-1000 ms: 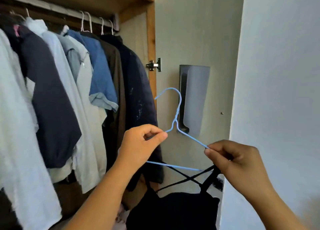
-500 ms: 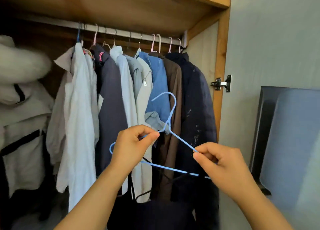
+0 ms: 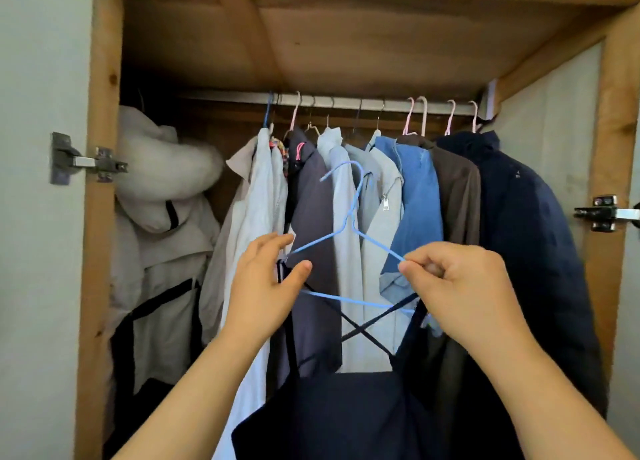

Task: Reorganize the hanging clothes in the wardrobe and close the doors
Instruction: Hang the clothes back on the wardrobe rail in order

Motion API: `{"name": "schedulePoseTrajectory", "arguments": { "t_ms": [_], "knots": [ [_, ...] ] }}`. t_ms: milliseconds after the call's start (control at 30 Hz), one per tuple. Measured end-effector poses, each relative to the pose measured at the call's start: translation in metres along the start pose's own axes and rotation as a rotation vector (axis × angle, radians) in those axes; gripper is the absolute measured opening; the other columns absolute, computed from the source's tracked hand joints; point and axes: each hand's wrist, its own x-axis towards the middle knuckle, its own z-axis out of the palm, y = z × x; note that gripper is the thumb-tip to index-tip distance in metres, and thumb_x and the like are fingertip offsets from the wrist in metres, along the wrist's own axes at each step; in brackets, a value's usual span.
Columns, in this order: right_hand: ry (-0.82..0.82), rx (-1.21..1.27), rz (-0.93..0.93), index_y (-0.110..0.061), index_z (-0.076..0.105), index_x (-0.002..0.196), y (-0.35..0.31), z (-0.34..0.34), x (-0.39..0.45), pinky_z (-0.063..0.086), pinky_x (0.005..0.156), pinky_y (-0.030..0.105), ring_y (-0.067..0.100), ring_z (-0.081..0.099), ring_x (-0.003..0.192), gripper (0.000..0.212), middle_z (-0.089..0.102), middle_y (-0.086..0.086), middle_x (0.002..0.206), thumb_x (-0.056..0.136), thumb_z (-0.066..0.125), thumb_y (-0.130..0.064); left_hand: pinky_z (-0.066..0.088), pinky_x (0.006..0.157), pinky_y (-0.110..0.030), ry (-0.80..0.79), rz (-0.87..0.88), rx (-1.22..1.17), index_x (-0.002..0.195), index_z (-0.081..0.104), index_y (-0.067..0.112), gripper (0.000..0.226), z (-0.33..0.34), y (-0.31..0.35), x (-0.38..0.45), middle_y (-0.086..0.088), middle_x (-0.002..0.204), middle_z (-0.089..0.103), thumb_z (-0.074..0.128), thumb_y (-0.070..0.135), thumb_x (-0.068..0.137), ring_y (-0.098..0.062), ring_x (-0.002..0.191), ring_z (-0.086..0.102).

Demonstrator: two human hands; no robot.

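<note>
A light blue wire hanger is held up in front of the open wardrobe, hook pointing up. My right hand pinches its right shoulder wire. My left hand is at the hanger's left end, thumb and fingers around the wire and a thin black strap. A dark navy strappy garment hangs from the hanger, its black straps crossed below the bottom wire. Behind, several garments hang on the metal rail: pale shirts, a dark shirt, a denim shirt, a brown one and a navy coat.
White bedding and a pale bag fill the wardrobe's left side. The wooden frame carries metal hinges on the left and right. Both grey doors stand swung open at the edges of the view.
My view has swung left from the right door to face the wardrobe's middle. Both hands keep the blue hanger with the dark garment and have carried it in front of the hanging clothes.
</note>
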Motion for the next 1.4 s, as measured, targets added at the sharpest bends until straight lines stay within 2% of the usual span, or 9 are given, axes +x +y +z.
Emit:
{"name": "schedulePoseTrajectory", "arguments": {
  "t_ms": [67,200,333,400,500,667,833,1200,1400],
  "knots": [
    [-0.014,0.004,-0.035,-0.019,0.069,0.065,-0.010,0.016,0.024,0.041,0.058,0.024,0.009,0.048,0.049,0.018,0.053,-0.018,0.045,0.083,0.067,-0.020,0.030,0.085,-0.004,0.029,-0.011,0.030,0.127,0.053,0.025,0.045,-0.009,-0.017,0.007,0.015,0.126,0.044,0.067,0.029,0.084,0.010,0.111,0.040],
    [-0.031,0.010,-0.094,-0.014,0.070,0.067,-0.039,0.047,0.070,0.039,0.056,0.022,0.009,0.052,0.059,0.019,0.053,-0.010,0.050,0.085,0.065,-0.019,0.025,0.106,-0.020,0.136,-0.024,0.083,0.136,0.044,0.021,0.056,-0.029,-0.053,0.029,0.006,0.141,0.039,0.065,0.032,0.086,-0.005,0.131,0.032],
    [0.023,-0.093,-0.171,-0.009,0.071,0.069,-0.069,0.092,0.125,0.047,0.063,0.029,0.025,0.058,0.074,0.021,0.063,0.007,0.067,0.085,0.059,-0.017,0.016,0.093,0.003,0.172,-0.061,0.079,0.137,0.044,0.016,0.053,-0.044,-0.085,0.060,0.009,0.133,0.042,0.063,0.024,0.088,0.007,0.116,0.032],
    [0.040,-0.152,-0.194,-0.009,0.062,0.056,-0.080,0.117,0.156,0.044,0.057,0.030,0.032,0.053,0.067,0.027,0.056,0.013,0.062,0.083,0.056,-0.011,0.018,0.089,0.004,0.145,-0.097,0.064,0.137,0.045,0.018,0.051,-0.046,-0.098,0.076,0.013,0.127,0.041,0.062,0.026,0.089,0.008,0.112,0.033],
    [0.044,-0.163,-0.164,-0.014,0.035,0.047,-0.091,0.148,0.194,0.033,0.056,0.026,0.030,0.042,0.063,0.037,0.040,0.008,0.057,0.079,0.051,-0.005,0.025,0.095,-0.014,0.115,-0.150,0.071,0.137,0.045,0.020,0.051,-0.046,-0.118,0.105,0.005,0.139,0.042,0.060,0.032,0.089,-0.005,0.120,0.039],
    [0.064,-0.153,-0.121,-0.012,0.062,0.071,-0.099,0.185,0.242,0.038,0.066,0.028,0.030,0.049,0.078,0.014,0.059,0.010,0.082,0.081,0.052,-0.008,0.026,0.091,-0.015,0.075,-0.169,0.076,0.139,0.042,0.022,0.053,-0.043,-0.137,0.153,0.003,0.144,0.039,0.056,0.039,0.091,-0.002,0.115,0.039],
    [0.108,-0.123,-0.109,-0.012,0.071,0.085,-0.106,0.208,0.282,0.045,0.066,0.028,0.030,0.058,0.081,0.017,0.067,0.009,0.091,0.080,0.055,-0.009,0.026,0.090,-0.016,0.086,-0.123,0.071,0.138,0.044,0.024,0.052,-0.039,-0.145,0.192,0.006,0.143,0.040,0.055,0.042,0.090,-0.007,0.123,0.041],
    [0.146,0.150,0.045,-0.016,0.069,0.072,-0.097,0.220,0.333,0.053,0.072,0.034,0.025,0.063,0.085,0.005,0.068,0.005,0.085,0.076,0.070,-0.015,0.030,0.091,-0.017,0.104,-0.074,0.045,0.135,0.048,0.021,0.054,-0.017,-0.153,0.243,0.004,0.140,0.044,0.058,0.045,0.087,-0.012,0.125,0.043],
    [0.116,0.460,0.114,-0.020,0.065,0.057,-0.083,0.227,0.341,0.055,0.080,0.041,0.022,0.063,0.083,0.018,0.067,-0.005,0.074,0.068,0.070,-0.007,0.029,0.094,-0.018,0.095,-0.067,0.082,0.136,0.045,0.023,0.060,-0.008,-0.156,0.260,0.006,0.143,0.041,0.059,0.050,0.085,-0.012,0.127,0.040]
  ]
}}
